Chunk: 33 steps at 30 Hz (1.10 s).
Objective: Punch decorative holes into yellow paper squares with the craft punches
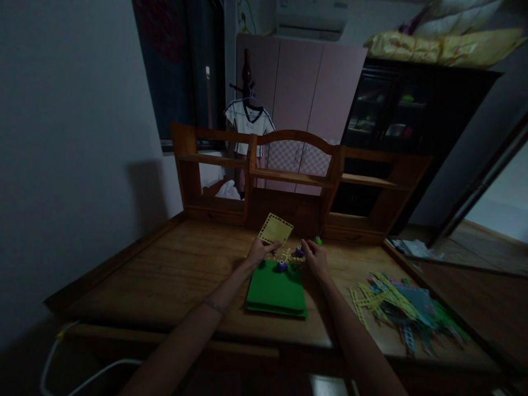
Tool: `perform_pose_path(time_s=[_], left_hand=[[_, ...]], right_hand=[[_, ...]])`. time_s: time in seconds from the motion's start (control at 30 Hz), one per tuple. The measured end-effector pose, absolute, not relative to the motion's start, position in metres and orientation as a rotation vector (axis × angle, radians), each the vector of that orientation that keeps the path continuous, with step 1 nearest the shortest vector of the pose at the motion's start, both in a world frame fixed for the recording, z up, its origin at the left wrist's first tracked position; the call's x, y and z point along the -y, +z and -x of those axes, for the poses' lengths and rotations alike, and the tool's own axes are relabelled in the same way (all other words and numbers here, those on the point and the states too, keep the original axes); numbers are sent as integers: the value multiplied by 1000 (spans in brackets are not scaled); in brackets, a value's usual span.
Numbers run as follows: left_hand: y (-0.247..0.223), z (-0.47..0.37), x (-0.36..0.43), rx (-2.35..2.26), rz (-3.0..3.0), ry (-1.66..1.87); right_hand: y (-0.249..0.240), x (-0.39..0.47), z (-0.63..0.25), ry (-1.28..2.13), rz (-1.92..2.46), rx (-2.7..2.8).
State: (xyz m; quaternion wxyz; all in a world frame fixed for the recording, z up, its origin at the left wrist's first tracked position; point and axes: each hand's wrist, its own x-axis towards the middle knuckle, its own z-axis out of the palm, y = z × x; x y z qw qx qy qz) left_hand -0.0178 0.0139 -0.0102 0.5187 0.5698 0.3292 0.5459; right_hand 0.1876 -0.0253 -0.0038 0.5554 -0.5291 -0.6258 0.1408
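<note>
A yellow square sheet [275,229] with small holes along its edges is tilted up in my left hand [260,251], pinched near its lower edge. My right hand [315,257] has its fingers drawn together beside a purple punch [299,252]; what they hold, if anything, is too small to make out. Another purple punch [281,266] sits on the far edge of a stack of green sheets [276,291]. Behind my right hand stands a green punch [318,240]. Small yellow cut-out bits [286,254] lie scattered between my hands.
On the right of the wooden desk [185,264] lies a pile of cut strips and sheets [396,300] in yellow, blue and green. A wooden shelf unit [292,176] closes off the desk's far edge. A white cable [51,352] hangs at the lower left.
</note>
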Motion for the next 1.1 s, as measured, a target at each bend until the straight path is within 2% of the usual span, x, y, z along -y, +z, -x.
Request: perform_pose_path(time_s=[0.4, 1.1], left_hand=[[0, 17, -4, -792, -1264, 1321], [-20, 14, -17, -786, -1228, 1351]], right_hand=[[-6, 24, -191, 229, 1253, 1559], [-12, 17, -195, 90, 1269, 1680]])
